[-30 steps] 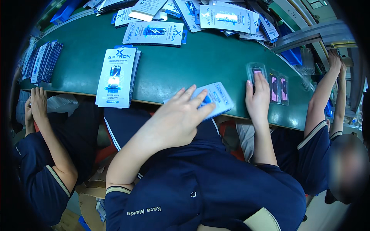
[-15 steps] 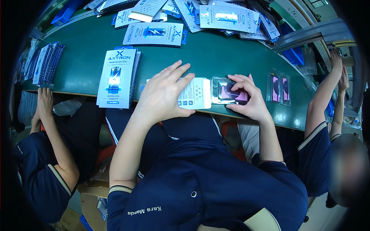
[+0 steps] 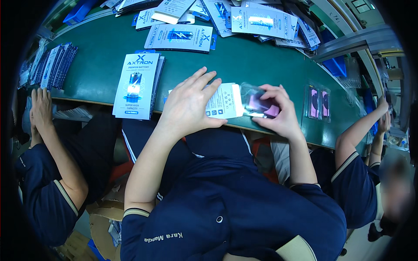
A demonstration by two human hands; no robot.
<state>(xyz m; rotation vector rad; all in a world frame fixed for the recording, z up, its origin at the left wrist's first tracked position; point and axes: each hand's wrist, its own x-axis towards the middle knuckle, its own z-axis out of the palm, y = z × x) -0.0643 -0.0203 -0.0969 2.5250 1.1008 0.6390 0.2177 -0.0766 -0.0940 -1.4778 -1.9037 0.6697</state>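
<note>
A white printed cardboard box point(image 3: 226, 101) lies flat near the table's front edge, its right end facing a clear plastic blister tray. My left hand point(image 3: 188, 101) rests over the box's left part, fingers stretched and spread, thumb along the near edge; the box's left part is mostly hidden. My right hand point(image 3: 281, 111) grips the clear plastic tray point(image 3: 249, 96) between thumb and fingers. Inside the tray sits a black and pink phone battery point(image 3: 271, 111). The tray's left edge meets the box's right end; motion blur hides whether it has entered.
Stacked white and blue boxes point(image 3: 136, 87) stand left of my left hand. More boxes point(image 3: 263, 21) pile up at the back. Two trays with batteries point(image 3: 319, 102) lie at right. A row of boxes point(image 3: 54, 65) is far left. Co-workers' hands point(image 3: 41, 108) show at both sides.
The tray in my right hand has tilted and blurred, its left edge now against the box's end. My left hand stays spread on the box. The right co-worker's arms have lowered.
</note>
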